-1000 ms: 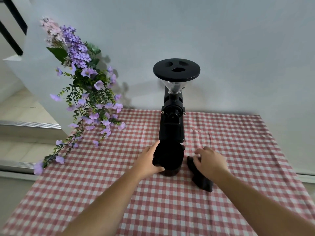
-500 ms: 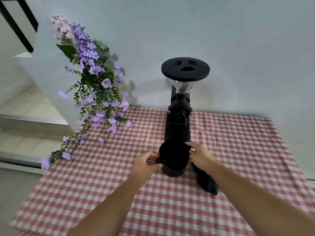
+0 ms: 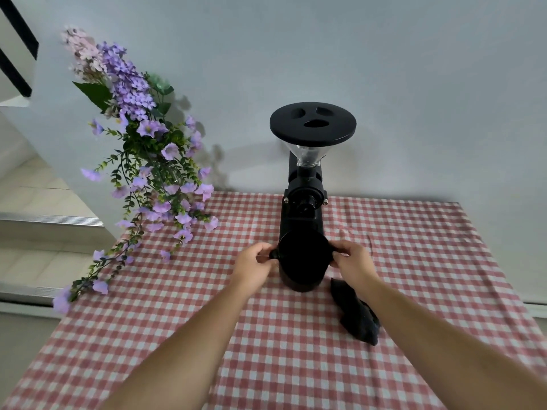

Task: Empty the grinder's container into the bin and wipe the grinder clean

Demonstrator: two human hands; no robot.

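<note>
A tall black grinder with a clear funnel and round black lid stands at the back of the table. Its black round container sits in front of the grinder's base. My left hand pinches the container's small knob on its left side. My right hand grips the container's right rim. A crumpled black cloth lies on the table just right of the container, under my right forearm. No bin is in view.
A red-and-white checked tablecloth covers the table. Purple artificial flowers hang over the table's left back corner. A white wall stands directly behind the grinder. Steps descend at the left.
My right hand left the black cloth and moved onto the container's right rim. My left hand shifted from the container's side to its left knob. The view drew closer.
</note>
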